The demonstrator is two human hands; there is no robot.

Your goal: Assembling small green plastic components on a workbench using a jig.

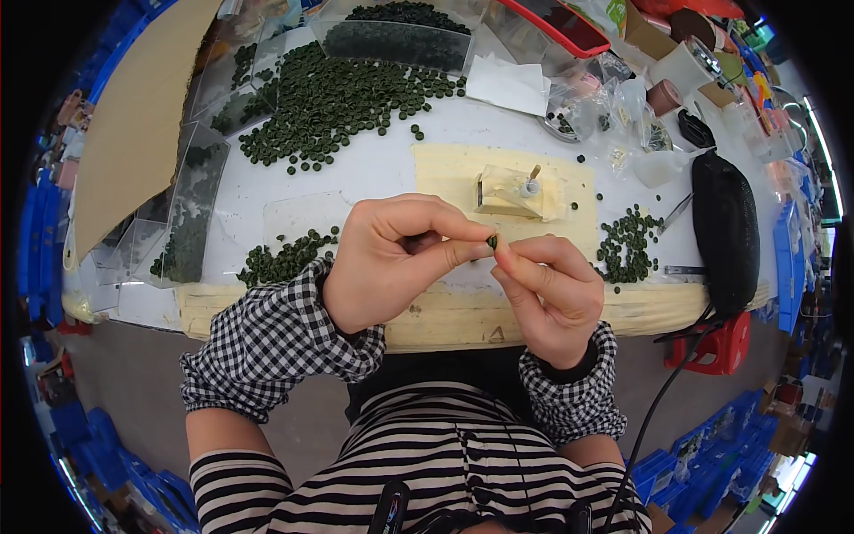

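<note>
Close to the table's near edge, both my hands meet around one small dark green piece (492, 241). The thumb and forefinger of my left hand (387, 258) pinch it from the left. My right hand (556, 298) has its thumb and fingertips closed against its right side. Just beyond the fingers, a small tape-wrapped block (516, 193) with a short upright peg sits on a yellow taped patch (445, 169). Loose dark green pieces lie in a small heap (289, 258) by my left wrist and in another (630, 245) right of my right hand.
A large pile of round green pieces (334, 102) spreads across the far left, beside clear plastic trays (396, 44) and a cardboard sheet (147, 125). White paper (507, 84), a red-framed phone (565, 27) and plastic bags (623, 111) lie far right. A black pouch (725, 231) borders the right side.
</note>
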